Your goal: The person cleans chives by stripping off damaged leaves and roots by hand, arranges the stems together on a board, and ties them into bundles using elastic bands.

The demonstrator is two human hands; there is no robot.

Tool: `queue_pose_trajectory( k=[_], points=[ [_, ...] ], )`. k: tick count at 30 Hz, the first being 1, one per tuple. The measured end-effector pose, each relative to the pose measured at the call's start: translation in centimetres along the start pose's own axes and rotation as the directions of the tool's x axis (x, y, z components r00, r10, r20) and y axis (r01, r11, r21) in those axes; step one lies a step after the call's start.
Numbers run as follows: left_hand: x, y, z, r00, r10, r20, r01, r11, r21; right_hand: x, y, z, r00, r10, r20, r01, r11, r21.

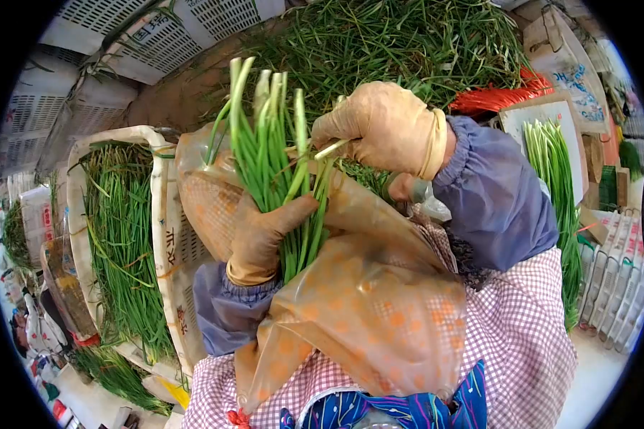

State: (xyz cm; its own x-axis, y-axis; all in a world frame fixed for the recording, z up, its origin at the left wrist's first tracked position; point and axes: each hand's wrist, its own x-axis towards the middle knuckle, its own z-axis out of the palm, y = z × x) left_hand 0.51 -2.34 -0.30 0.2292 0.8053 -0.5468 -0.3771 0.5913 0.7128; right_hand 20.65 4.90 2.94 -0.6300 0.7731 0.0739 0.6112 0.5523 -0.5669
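The left hand (265, 232), gloved in tan, wraps a bunch of green stalks (265, 161) from the left side, its thumb (293, 212) pressed across the front and angled up to the right. Its other fingers are mostly hidden behind the grip. The bunch stands nearly upright above the lap, pale ends up, green lengths running down in front of a translucent orange-dotted plastic sheet (358, 307).

The right hand (386, 129) is higher, just right of the bunch, back of the glove upward and wrist bent inward from a puffed purple sleeve (497, 193). Its fingers (338, 121) curl inward and point left; a slanting pale stalk (329, 149) reaches just under them (whether they pinch it, I cannot tell). Beyond both hands lies a heap of loose greens (379, 46).
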Motion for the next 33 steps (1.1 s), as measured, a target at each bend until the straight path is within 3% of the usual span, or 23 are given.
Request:
queue_pose_trajectory(
  k=[2,7,9,10,11,12,14,16,17,18,19,20,21,22,23,25,27,28,29,30,31,32,33],
  points=[
    [0.0,0.0,0.3,0.998,-0.039,0.053,0.033,0.994,0.107,0.3,0.6,0.2,0.996,-0.09,0.021,0.091,0.99,-0.11],
    [0.9,-0.4,-1.2,0.983,-0.162,0.082,0.158,0.986,0.048,0.7,0.8,0.6,0.997,-0.028,0.067,0.053,0.91,-0.411],
    [0.8,-0.3,-1.4,0.966,-0.235,0.104,0.235,0.972,0.013,0.4,3.8,-0.7,0.989,0.056,-0.138,-0.112,0.89,-0.442],
    [0.5,0.0,-1.3,0.964,-0.242,0.114,0.243,0.97,-0.001,0.0,6.6,-1.5,0.953,0.01,-0.304,-0.171,0.843,-0.51],
    [0.3,0.3,-1.2,0.961,-0.246,0.125,0.25,0.968,-0.014,-0.6,10.0,-2.7,0.888,-0.054,-0.457,-0.24,0.791,-0.562],
    [0.2,0.4,-1.1,0.962,-0.243,0.129,0.246,0.969,-0.013,-1.2,12.5,-4.7,0.816,0.168,-0.553,-0.496,0.694,-0.522],
    [-0.2,0.6,-0.9,0.958,-0.246,0.147,0.261,0.961,-0.093,-4.7,19.7,-8.7,0.624,0.257,-0.738,-0.741,0.497,-0.453],
    [-0.1,0.2,-1.6,0.974,-0.189,0.123,0.2,0.976,-0.084,-9.1,25.0,-10.9,0.342,0.658,-0.671,-0.939,0.263,-0.221],
    [0.0,0.1,-1.8,0.985,-0.14,0.102,0.147,0.986,-0.074,-9.9,25.4,-10.0,0.285,0.74,-0.61,-0.951,0.14,-0.275],
    [0.0,0.3,-1.8,0.986,-0.131,0.101,0.139,0.987,-0.076,-9.2,23.5,-8.2,0.273,0.794,-0.543,-0.959,0.182,-0.215],
    [0.0,0.4,-1.6,0.988,-0.113,0.102,0.122,0.989,-0.087,-9.9,24.4,-5.2,0.392,0.756,-0.524,-0.887,0.462,0.004],
    [-0.1,0.3,-1.5,0.99,-0.099,0.101,0.109,0.989,-0.097,-7.5,18.2,-3.1,0.393,0.822,-0.412,-0.723,0.553,0.414],
    [0.0,0.1,-1.3,0.99,-0.101,0.095,0.111,0.989,-0.1,-6.3,15.5,-1.2,0.554,0.818,-0.156,-0.362,0.406,0.839],
    [0.2,-0.2,-1.1,0.987,-0.139,0.086,0.146,0.986,-0.08,-5.3,10.6,-0.9,0.76,0.649,-0.033,-0.355,0.458,0.815],
    [0.2,-0.3,-1.1,0.981,-0.178,0.075,0.182,0.982,-0.056,-3.6,5.9,0.2,0.762,0.647,0.018,-0.411,0.462,0.786],
    [0.2,-0.5,-1.0,0.982,-0.139,0.129,0.14,0.99,-0.002,-1.6,0.7,2.6,0.8,0.579,0.154,-0.389,0.306,0.869],
    [-0.3,0.1,-0.4,0.984,-0.143,0.105,0.152,0.985,-0.083,-0.8,0.4,4.6,0.795,0.605,0.04,-0.258,0.279,0.925],
    [-0.3,0.0,-0.7,0.982,-0.128,0.136,0.15,0.974,-0.167,-0.8,1.6,4.2,0.78,0.626,-0.002,-0.266,0.334,0.904],
    [-0.4,0.1,-0.8,0.983,-0.125,0.133,0.147,0.975,-0.169,-0.6,3.3,3.9,0.784,0.606,-0.139,-0.083,0.323,0.943],
    [-0.4,0.2,-0.9,0.97,-0.109,0.216,0.169,0.944,-0.283,-0.6,6.6,4.3,0.737,0.617,-0.275,0.177,0.216,0.96],
    [-0.4,0.3,-1.0,0.952,-0.083,0.296,0.2,0.898,-0.392,-1.0,6.8,2.5,0.627,0.698,-0.346,0.31,0.184,0.933],
    [0.0,-0.4,-1.8,0.97,-0.051,0.238,0.151,0.894,-0.422,-1.6,9.7,1.4,0.569,0.758,-0.319,0.343,0.134,0.93],
    [0.4,-0.8,-2.6,0.97,-0.048,0.237,0.149,0.891,-0.429,-2.1,10.4,0.7,0.57,0.735,-0.368,0.417,0.127,0.9]
  ],
)
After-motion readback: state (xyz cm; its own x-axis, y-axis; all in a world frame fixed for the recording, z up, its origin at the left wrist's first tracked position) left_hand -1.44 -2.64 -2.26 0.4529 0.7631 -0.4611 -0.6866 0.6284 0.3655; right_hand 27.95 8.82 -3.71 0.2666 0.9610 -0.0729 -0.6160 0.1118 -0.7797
